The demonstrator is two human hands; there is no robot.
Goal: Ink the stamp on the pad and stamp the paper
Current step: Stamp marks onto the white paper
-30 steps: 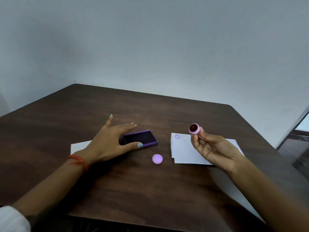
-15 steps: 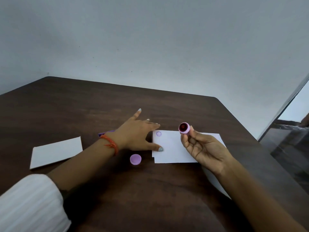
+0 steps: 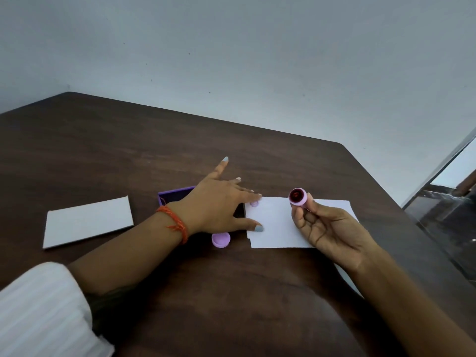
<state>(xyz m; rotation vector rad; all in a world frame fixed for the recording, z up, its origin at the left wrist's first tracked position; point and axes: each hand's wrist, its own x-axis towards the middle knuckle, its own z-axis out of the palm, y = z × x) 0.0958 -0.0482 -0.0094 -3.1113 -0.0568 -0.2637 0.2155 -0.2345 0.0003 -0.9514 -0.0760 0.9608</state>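
Stamp (image 3: 298,196) is up off the table, pinched in the right hand (image 3: 327,228) fingertips, inked face up, above the paper (image 3: 275,225). Left hand (image 3: 219,202), fingers spread, holds nothing and pins the paper's left edge, covering most of the ink pad (image 3: 175,197). Cap (image 3: 220,239) sits just off the paper's near-left corner; lots of bare table (image 3: 128,150) beyond.

A dark brown wood-grain desk (image 3: 128,150) with a rounded corner at two o'clock stands against a plain pale grey-blue wall (image 3: 231,60). At three o'clock, a bright window or glass pane (image 3: 461,168) admits daylight.
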